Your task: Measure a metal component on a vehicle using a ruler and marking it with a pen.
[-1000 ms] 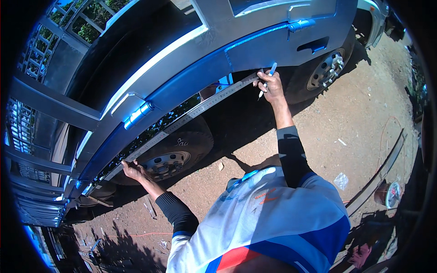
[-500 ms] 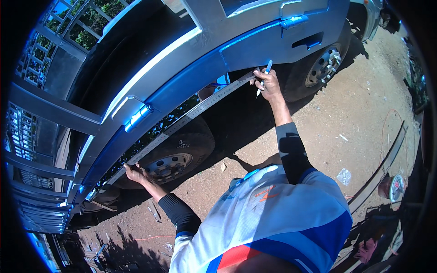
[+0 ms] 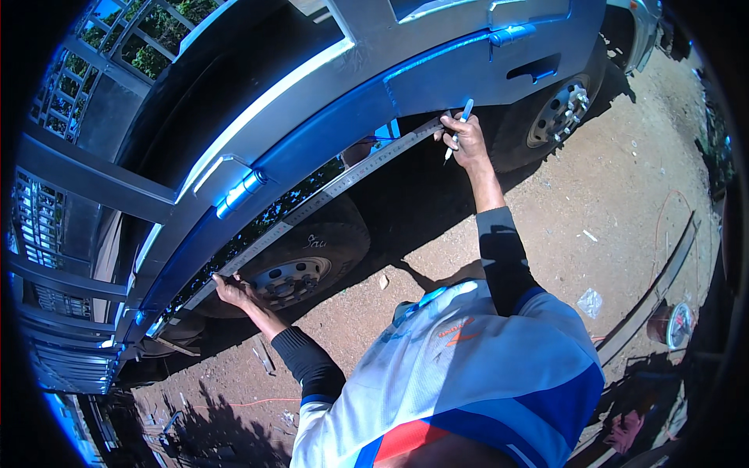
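Observation:
My left hand (image 3: 234, 294) is closed on the lower left part of a long, thin metal strip (image 3: 335, 187) with ruler-like marks along it. The strip slants up to the right below the bottom edge of a grey metal side panel (image 3: 460, 74) on a truck. At its upper right end, the thumb and fingers of my right hand (image 3: 470, 143) pinch the strip. The same hand holds a slim marker pen (image 3: 467, 108), blue at the top, with its pale tip pointing down. Fingers cover the pen's middle.
Behind the strip are a rear wheel (image 3: 292, 277) and, farther right, another wheel (image 3: 558, 117). Blue-lit hinges (image 3: 240, 193) stick out from the panel. On the dirt ground at right lie a long beam (image 3: 651, 292), a bucket (image 3: 671, 324) and a plastic scrap (image 3: 590, 303).
The view has shifted slightly, so the truck sits a little farther right. Both hands keep their hold on the strip, and the pen stays in my right hand.

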`<state>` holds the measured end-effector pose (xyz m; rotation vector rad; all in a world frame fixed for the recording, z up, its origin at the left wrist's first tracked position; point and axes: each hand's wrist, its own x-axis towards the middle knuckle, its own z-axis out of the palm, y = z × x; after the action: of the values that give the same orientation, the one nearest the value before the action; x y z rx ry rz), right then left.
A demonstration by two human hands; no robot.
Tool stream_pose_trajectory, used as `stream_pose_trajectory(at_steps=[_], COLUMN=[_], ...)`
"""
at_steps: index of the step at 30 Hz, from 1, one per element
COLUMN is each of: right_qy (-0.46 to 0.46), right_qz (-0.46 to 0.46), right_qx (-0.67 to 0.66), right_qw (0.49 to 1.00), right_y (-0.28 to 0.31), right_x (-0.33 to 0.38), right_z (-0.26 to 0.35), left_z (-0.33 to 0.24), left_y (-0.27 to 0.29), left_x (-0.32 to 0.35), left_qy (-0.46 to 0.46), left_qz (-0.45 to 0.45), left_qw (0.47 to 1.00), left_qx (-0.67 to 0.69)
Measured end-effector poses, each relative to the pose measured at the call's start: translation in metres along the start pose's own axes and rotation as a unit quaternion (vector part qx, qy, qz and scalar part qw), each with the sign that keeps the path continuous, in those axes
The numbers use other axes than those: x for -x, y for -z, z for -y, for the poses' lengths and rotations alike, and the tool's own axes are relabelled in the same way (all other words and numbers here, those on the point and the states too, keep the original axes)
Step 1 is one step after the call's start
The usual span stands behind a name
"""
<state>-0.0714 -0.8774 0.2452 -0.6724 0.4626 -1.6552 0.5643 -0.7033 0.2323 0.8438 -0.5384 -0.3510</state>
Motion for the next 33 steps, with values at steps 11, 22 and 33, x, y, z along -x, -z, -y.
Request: stream_pose_trajectory(at_steps=[11, 22, 33], right_qy=[0.001, -0.006, -0.006], right_qz=[0.026, 0.018, -0.013], right_qx=[-0.009, 0.029, 0.009], right_qw=[1.0, 0.999, 1.0], right_y=[0.011, 0.008, 0.012], right_x=[-0.004, -0.005, -0.006], right_z=[-0.007, -0.007, -0.012], left_z=[-0.001, -0.005, -0.002], left_y=[-0.008, -0.014, -0.011], left_x=[0.005, 0.01, 0.01], left_qy=[-0.007, -0.011, -0.005], left_qz=[-0.006, -0.007, -0.005], left_qw=[1.0, 1.0, 1.0], left_qx=[0.01, 0.002, -0.013])
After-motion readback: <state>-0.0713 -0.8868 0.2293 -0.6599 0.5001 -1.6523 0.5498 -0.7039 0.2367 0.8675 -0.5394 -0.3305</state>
